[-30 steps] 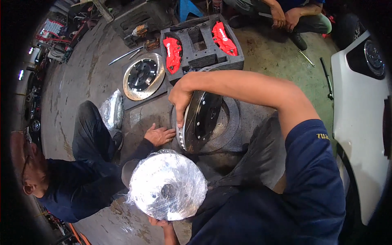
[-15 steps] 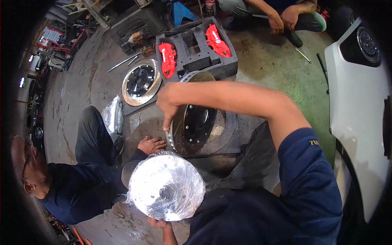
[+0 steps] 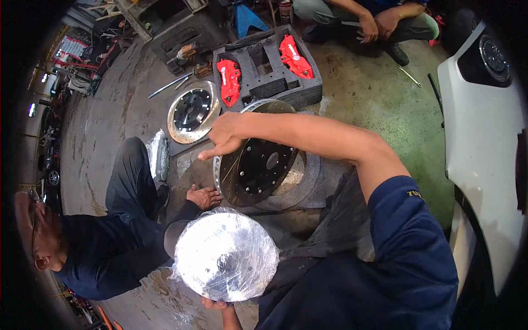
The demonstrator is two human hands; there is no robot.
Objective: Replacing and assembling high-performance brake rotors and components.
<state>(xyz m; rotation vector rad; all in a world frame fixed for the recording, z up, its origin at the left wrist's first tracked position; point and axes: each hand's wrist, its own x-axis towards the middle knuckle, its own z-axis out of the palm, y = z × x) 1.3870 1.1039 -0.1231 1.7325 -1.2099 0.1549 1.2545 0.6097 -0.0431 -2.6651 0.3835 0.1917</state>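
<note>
A bright round disc in clear plastic wrap (image 3: 225, 256) is held up close in front of me. My left hand (image 3: 216, 303) grips its lower edge, most of its fingers hidden beneath. My right arm reaches across to a drilled brake disc with a black centre (image 3: 258, 173), which stands tilted on its edge. At its upper left rim my right hand (image 3: 228, 135) is bent, one digit stretched out past the rim to the left; the other fingers are partly hidden. Beside the disc's lower left rim lies a co-worker's hand (image 3: 203, 197), palm turned up.
Another brake disc (image 3: 192, 110) lies flat at the left. Two red brake calipers (image 3: 228, 82) sit in a grey foam tray (image 3: 269, 71). A cordless power tool (image 3: 184, 55) is behind. One co-worker crouches left, another at the far right; a white car panel (image 3: 484, 143) borders the right.
My right hand has shifted up along the rim and stretched out a digit. The drilled disc has tilted to show more of its face. The co-worker's hand has turned palm up.
</note>
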